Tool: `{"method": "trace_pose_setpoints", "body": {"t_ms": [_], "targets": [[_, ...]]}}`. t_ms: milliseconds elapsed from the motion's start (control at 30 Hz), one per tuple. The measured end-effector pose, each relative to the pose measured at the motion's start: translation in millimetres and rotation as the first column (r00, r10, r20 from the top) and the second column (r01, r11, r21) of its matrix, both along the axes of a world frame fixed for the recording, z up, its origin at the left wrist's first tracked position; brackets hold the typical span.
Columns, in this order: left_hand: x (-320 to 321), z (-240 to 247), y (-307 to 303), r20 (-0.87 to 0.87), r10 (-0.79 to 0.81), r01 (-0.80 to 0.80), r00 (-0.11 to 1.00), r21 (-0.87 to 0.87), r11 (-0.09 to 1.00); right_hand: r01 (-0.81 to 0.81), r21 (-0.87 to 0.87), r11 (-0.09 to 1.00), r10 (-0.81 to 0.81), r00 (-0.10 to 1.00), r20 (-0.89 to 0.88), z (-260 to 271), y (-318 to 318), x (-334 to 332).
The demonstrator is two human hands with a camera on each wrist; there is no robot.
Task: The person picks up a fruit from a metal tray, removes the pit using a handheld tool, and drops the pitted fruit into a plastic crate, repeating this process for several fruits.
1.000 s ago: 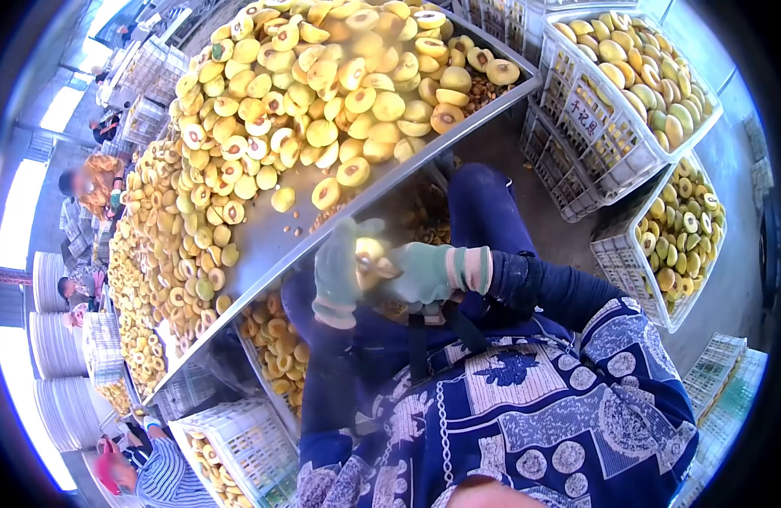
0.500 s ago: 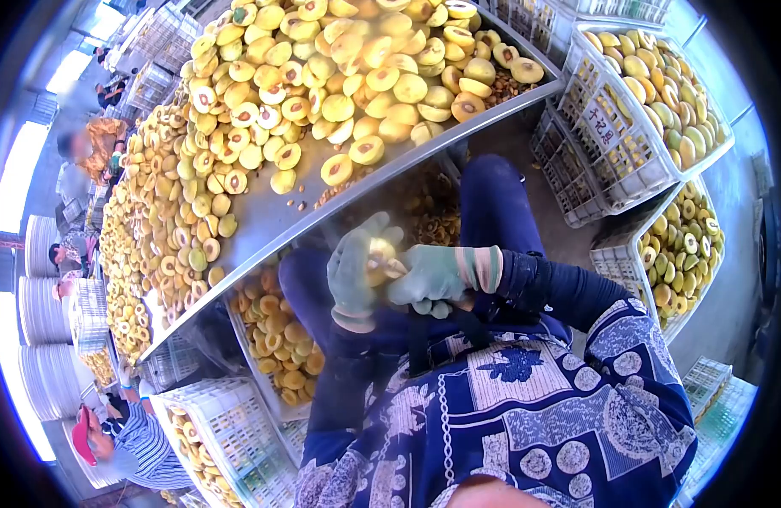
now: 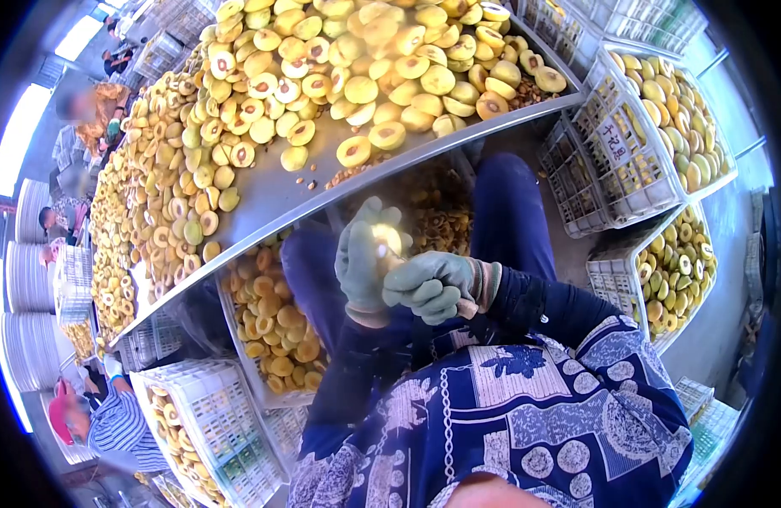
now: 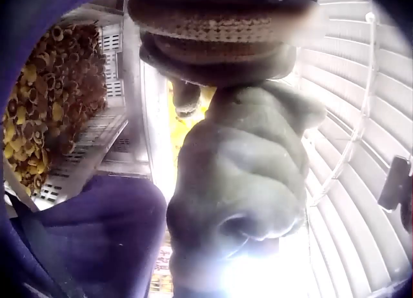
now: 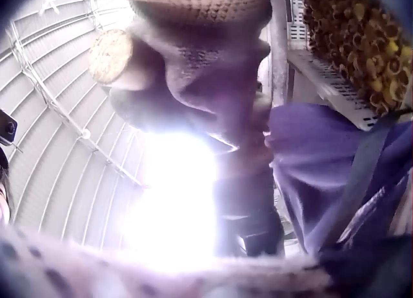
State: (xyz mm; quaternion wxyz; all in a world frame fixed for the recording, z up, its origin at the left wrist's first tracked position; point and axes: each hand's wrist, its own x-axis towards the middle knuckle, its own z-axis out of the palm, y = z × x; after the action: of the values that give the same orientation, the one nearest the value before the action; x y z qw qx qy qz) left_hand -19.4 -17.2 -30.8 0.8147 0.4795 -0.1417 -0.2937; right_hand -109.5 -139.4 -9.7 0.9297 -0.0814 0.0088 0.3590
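Note:
Both hands wear pale green gloves and meet above the lap in the head view. My left hand (image 3: 362, 258) holds a cut yellow peach (image 3: 385, 240), its face bright with glare. Close beside it, my right hand (image 3: 434, 286) grips a tool by its round wooden handle (image 3: 468, 308), whose butt sticks out below the fist. The handle end (image 5: 111, 56) shows in the right wrist view too; the working end is mostly hidden between hand and fruit. In the left wrist view, the gloved left hand (image 4: 239, 175) hides the peach.
A metal table (image 3: 276, 190) heaped with peach halves (image 3: 389, 135) stands ahead. Below its rim are a crate of peach halves (image 3: 276, 334) and one of pits and scraps (image 4: 61, 98). Stacked crates of peaches (image 3: 632, 157) stand right, another crate (image 3: 213, 415) lower left. Other people sit far left.
The head view has swung, so the table and crates sit shifted. My right hand has turned over the tool, its wooden handle end now showing. The left hand still holds the peach.

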Motion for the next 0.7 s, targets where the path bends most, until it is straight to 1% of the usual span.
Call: {"method": "trace_pose_setpoints", "body": {"t_ms": [33,67,100,133,167,200,233,267,300,333,367,400,433,467,500,533,567,600,667,700], "targets": [[0,4,0,0.032,0.065,-0.066,0.997,0.048,0.997,0.017,0.089,0.996,-0.02,0.999,0.034,-1,4,-1],[-1,5,-1,0.069,0.128,-0.134,0.989,0.09,0.987,0.011,0.086,0.996,-0.013,0.999,0.031,-6,10,0],[-2,5,-2,0.114,0.228,-0.238,0.967,0.084,0.968,0.0,0.309,0.951,-0.006,1.0,0.017,-12,17,2],[-2,7,0,0.114,0.234,-0.244,0.965,0.081,0.966,-0.006,0.518,0.856,0.004,1.0,0.004,-15,23,3],[-3,9,3,0.171,0.331,-0.347,0.928,0.068,0.936,0.0,0.489,0.872,-0.025,0.999,0.045,-18,27,3],[-3,13,4,0.225,0.421,-0.442,0.879,0.049,0.896,-0.003,0.488,0.873,-0.022,0.999,0.046,-16,27,5],[11,4,9,0.39,0.541,-0.547,0.745,-0.107,0.83,0.005,0.441,0.898,-0.057,0.993,0.104,-14,26,5],[23,2,35,0.286,0.496,-0.521,0.82,0.015,0.853,0.015,0.392,0.92,-0.085,0.983,0.163,-11,23,6],[34,-3,53,0.494,0.502,-0.63,0.71,0.126,0.767,0.09,0.153,0.984,-0.107,0.988,0.109,-5,16,6],[40,-4,71,0.488,0.599,-0.722,0.635,0.101,0.684,0.093,0.156,0.983,-0.111,0.987,0.112,-1,13,11],[52,6,98,0.46,0.484,-0.605,0.744,0.156,0.781,0.094,-0.268,0.959,-0.104,0.994,-0.023,2,10,16],[56,3,100,0.438,0.668,-0.772,0.602,0.105,0.627,0.023,-0.64,0.768,-0.155,0.976,-0.151,3,7,21],[63,10,121,0.606,0.499,-0.76,0.619,0.302,0.575,-0.013,-0.804,0.595,-0.171,0.975,-0.142,2,2,23],[72,23,148,0.694,0.123,-0.665,0.709,0.6,0.444,-0.001,-0.802,0.597,-0.182,0.974,-0.138,-4,-3,25],[84,27,152,0.806,-0.04,-0.746,0.59,0.564,0.355,-0.029,-0.858,0.513,-0.168,0.977,-0.134,-13,-7,28],[94,26,149,0.866,-0.211,-0.822,0.453,0.497,0.277,-0.058,-0.904,0.423,-0.153,0.979,-0.134,-20,-10,32],[98,18,140,0.886,-0.116,-0.828,0.449,0.461,0.319,-0.022,-0.886,0.463,-0.215,0.967,-0.137,-26,-11,32],[102,17,120,0.844,-0.067,-0.804,0.532,0.528,0.274,-0.017,-0.884,0.467,-0.222,0.965,-0.136,-21,-14,32],[121,9,72,0.853,-0.086,-0.744,0.514,0.494,0.451,-0.05,-0.933,0.357,-0.126,0.987,-0.101,-2,-20,35],[125,14,40,0.826,-0.159,-0.686,0.54,0.542,0.485,0.436,-0.883,0.173,0.053,0.891,0.45,-76,-13,34]]}}
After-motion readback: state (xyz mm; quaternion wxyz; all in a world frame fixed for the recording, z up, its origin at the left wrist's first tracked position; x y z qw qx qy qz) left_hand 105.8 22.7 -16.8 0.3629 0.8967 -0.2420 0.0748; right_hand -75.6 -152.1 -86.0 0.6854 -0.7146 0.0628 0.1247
